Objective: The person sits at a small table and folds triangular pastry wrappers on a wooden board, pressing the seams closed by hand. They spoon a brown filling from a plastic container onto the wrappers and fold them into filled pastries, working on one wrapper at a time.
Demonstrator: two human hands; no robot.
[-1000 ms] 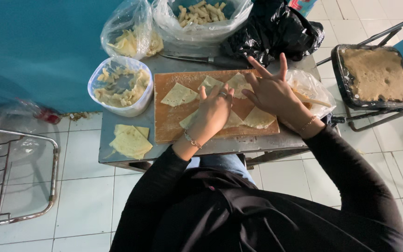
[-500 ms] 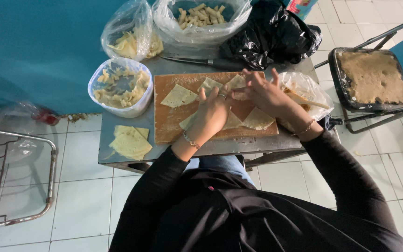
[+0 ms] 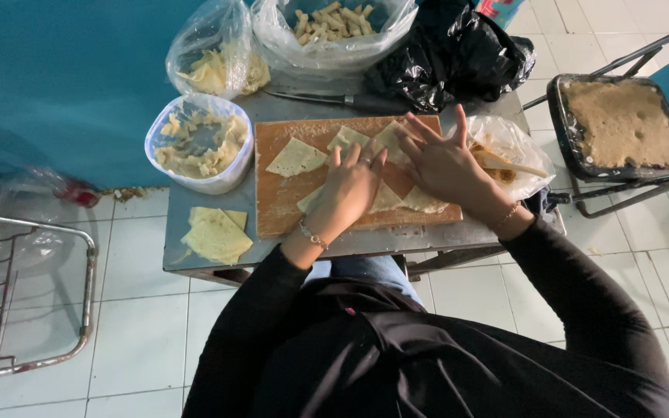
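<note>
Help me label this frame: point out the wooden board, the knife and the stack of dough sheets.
wooden board (image 3: 276, 201): head view, bare left part.
knife (image 3: 311, 98): head view, middle of the blade.
stack of dough sheets (image 3: 214, 236): head view, centre of the top sheet.

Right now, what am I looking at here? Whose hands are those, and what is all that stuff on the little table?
The picture comes from a camera worn on a person's head, looking straight down, so you see their own two arms in black sleeves. There is no machine, just bare hands. The left hand and the right hand both press flat on thin squares of dough lying on a wooden board. Neither hand has a closed grip on anything. The board sits on a small grey table. Beside it lies a stack of dough sheets and a plastic tub of pale pieces. Behind are clear bags of food, a black bag and a knife. On the right, a dark tray of brown filling rests on a chair.
</note>
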